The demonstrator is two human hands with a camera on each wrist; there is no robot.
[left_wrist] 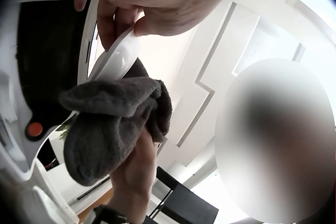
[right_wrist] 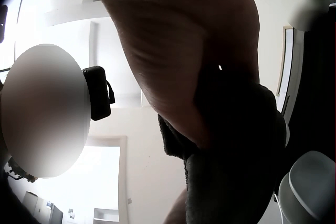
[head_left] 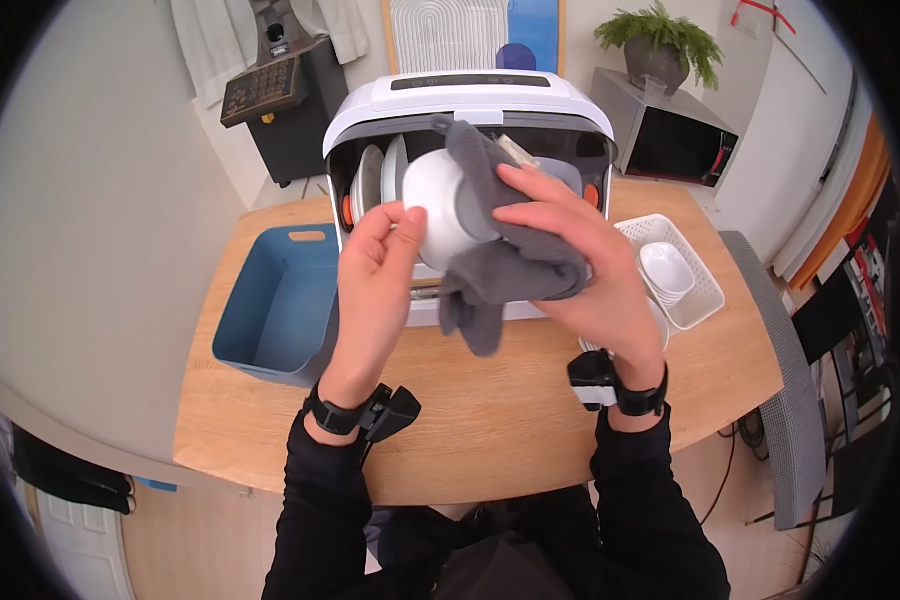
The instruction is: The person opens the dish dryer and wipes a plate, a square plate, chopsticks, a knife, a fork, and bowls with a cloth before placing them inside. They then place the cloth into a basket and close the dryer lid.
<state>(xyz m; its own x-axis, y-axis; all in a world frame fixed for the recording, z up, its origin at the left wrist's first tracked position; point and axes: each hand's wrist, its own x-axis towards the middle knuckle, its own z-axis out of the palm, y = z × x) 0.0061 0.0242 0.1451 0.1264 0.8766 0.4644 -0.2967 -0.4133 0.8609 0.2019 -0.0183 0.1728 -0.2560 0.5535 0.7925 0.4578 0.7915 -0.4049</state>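
A white bowl (head_left: 432,212) is tilted on its side in front of the open dish dryer (head_left: 465,95). My left hand (head_left: 375,268) pinches its rim, thumb on the near face. A dark grey cloth (head_left: 515,265) is in my right hand (head_left: 600,270), pressed against the bowl's right side and hanging down below it. In the left wrist view the cloth (left_wrist: 113,124) bunches around the lower part of the bowl (left_wrist: 122,58). The right wrist view shows the cloth (right_wrist: 231,182) in shadow, with the right palm (right_wrist: 163,56) over it.
White plates (head_left: 368,180) stand upright inside the dryer. A blue bin (head_left: 270,300) is on the table's left. At right, a white basket (head_left: 707,292) holds small stacked bowls (head_left: 666,268), with more white dishes partly behind my right wrist. A microwave (head_left: 680,140) stands behind.
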